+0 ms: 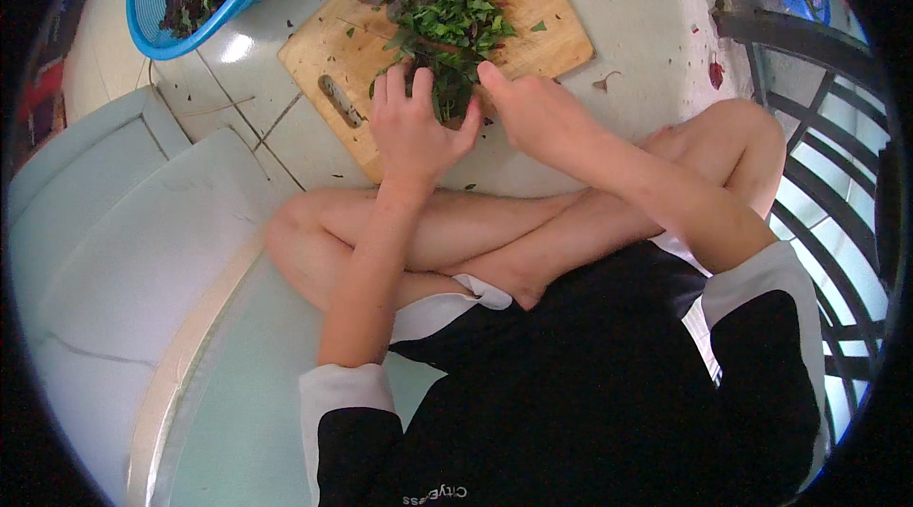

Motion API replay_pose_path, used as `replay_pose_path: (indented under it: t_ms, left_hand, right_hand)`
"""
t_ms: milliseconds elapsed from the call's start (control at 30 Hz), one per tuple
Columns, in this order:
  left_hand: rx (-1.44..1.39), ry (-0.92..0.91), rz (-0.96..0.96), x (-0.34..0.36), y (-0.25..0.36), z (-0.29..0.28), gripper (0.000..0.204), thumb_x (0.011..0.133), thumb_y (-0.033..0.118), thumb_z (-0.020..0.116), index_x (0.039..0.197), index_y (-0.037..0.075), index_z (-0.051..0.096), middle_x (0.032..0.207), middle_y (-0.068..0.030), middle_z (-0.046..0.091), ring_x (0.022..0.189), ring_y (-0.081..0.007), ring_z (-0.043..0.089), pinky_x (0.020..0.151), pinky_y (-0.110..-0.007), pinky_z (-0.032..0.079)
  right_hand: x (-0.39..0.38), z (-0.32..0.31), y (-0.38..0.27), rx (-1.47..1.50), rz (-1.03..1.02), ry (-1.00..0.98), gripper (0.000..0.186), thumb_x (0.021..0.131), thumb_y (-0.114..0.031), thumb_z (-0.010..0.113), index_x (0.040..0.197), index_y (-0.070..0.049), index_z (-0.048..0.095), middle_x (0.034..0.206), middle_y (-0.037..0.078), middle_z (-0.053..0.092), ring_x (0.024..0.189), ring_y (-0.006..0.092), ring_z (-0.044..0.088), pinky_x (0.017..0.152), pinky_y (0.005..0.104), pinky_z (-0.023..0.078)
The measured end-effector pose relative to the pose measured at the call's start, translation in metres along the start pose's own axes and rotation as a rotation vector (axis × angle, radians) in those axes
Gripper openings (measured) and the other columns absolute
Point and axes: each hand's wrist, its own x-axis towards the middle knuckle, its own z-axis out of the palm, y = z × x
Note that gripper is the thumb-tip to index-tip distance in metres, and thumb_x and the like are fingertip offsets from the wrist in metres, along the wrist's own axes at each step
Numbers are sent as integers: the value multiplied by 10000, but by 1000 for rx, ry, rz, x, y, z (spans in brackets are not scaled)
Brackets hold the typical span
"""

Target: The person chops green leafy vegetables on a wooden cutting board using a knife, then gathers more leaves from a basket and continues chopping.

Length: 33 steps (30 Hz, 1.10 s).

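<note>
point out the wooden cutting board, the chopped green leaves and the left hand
Wooden cutting board (pixel 549 5), head view: bare right part
Chopped green leaves (pixel 449 10), head view: middle of pile
Left hand (pixel 411 128), head view: back of hand

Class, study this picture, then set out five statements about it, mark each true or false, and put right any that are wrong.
1. The wooden cutting board lies on the tiled floor. True.
2. The left hand rests on the person's knee. False: its fingers and thumb are set around dark leaves on the board.
3. The blue mesh basket at the upper left has leaves in it. True.
4. The black metal railing stands on the person's left. False: it is on the right.
5. The right hand is nearer to the railing than the left hand is. True.
</note>
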Motion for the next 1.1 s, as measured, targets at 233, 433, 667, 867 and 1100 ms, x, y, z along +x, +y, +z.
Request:
replay_pose_path:
  t_ms: [233,433,667,867,1100]
  left_hand:
    - [-1,20,-22,-8,-18,12,301,674,102,781,908,28,607,1024,-163,607,931,-351,581,779,-434,502]
    - [26,-30,-50,-5,-13,9,293,645,49,754,902,32,613,1005,-152,610,913,-344,582,757,-428,495]
    - [29,50,11,-8,-23,18,258,622,32,724,862,31,632,857,-126,606,799,-334,596,682,-421,478]
    - [25,-20,-41,-9,-19,13,295,635,30,722,915,35,629,986,-133,625,888,-341,586,751,-425,490]
    - [64,65,47,-5,-18,15,260,639,64,741,875,38,637,933,-126,631,857,-335,600,744,-422,489]
  right_hand:
    - [-10,1,0,-31,78,-76,316,878,-41,506,1186,-1,450,769,255,648,772,457,648,650,531,517]
    - [-20,-7,7,-85,96,-158,439,828,-9,557,1252,-2,446,780,242,649,804,444,644,689,532,513]
    - [1,-5,9,-53,2,-106,264,864,-11,498,1123,-37,451,759,236,646,774,436,662,630,535,518]
    - [-12,4,23,-29,-16,-78,236,879,-1,471,1114,-19,474,783,255,648,794,459,652,678,535,517]
    - [-10,15,22,48,-21,47,295,882,-26,480,1177,-9,480,773,257,642,757,455,642,657,522,511]
